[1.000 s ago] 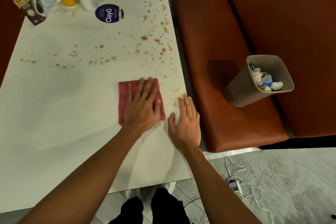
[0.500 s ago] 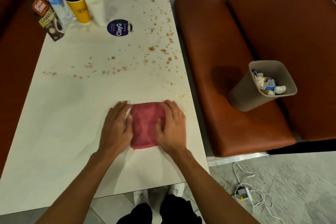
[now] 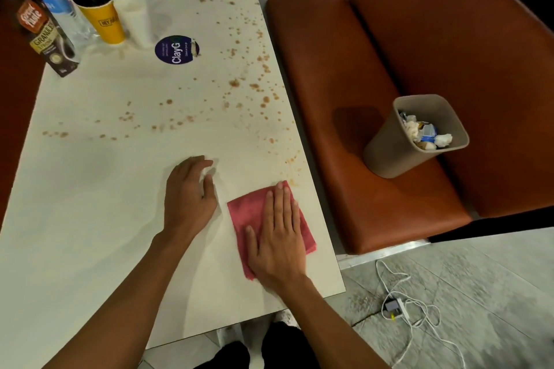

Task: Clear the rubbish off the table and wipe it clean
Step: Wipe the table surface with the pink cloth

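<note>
Red cloth (image 3: pixel 246 213) lies under the flat right hand (image 3: pixel 278 243); left hand (image 3: pixel 189 201) rests relaxed alongside.

The counter (image 3: pixel 90 189) is showing a smooth, pale top with a faint sheen, and dried brown stains (image 3: pixel 233 82) are dulling its far right part. The red cloth (image 3: pixel 245 213) is looking soft and matt, with a fine nap. The seat (image 3: pixel 344 84) is showing smooth, orange-brown, leather-like upholstery with a low gloss. The bin (image 3: pixel 386 147) is looking like matt beige plastic and is holding crumpled paper (image 3: pixel 443 139). The yellow cup (image 3: pixel 105 24) is looking like paper, the bottle (image 3: pixel 69 18) like clear glossy plastic, the carton (image 3: pixel 45 39) like printed card. The floor (image 3: pixel 479 278) is showing mottled grey tiles.
</note>
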The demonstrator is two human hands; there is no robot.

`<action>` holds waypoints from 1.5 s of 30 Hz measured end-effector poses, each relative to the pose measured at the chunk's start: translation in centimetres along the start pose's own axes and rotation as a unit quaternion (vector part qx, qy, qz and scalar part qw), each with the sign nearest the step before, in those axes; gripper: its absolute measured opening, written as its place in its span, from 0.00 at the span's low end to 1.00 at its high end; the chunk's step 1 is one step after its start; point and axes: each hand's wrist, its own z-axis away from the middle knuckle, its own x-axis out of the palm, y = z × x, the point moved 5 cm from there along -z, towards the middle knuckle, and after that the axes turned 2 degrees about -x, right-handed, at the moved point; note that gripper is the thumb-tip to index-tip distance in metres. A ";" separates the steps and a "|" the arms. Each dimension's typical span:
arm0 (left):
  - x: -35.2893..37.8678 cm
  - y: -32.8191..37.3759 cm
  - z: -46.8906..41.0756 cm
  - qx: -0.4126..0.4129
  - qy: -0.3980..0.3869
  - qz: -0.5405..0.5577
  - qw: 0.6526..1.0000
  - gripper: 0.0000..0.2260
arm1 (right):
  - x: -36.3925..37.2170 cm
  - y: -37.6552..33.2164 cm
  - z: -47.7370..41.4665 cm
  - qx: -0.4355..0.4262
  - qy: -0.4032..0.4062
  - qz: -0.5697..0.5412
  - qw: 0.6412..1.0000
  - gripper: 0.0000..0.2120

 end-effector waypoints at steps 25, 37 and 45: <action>4.9 1.3 -3.3 0.043 -0.017 -0.138 0.989 0.19 | 0.0 0.6 -4.8 0.060 -0.001 0.018 0.998 0.40; 4.7 1.6 -3.1 0.038 -0.007 -0.139 0.990 0.19 | -0.3 1.4 -7.0 0.065 0.009 0.026 0.997 0.41; 5.0 1.5 -3.1 0.039 -0.009 -0.131 0.991 0.18 | -1.3 5.0 -4.6 0.102 0.040 0.033 0.993 0.43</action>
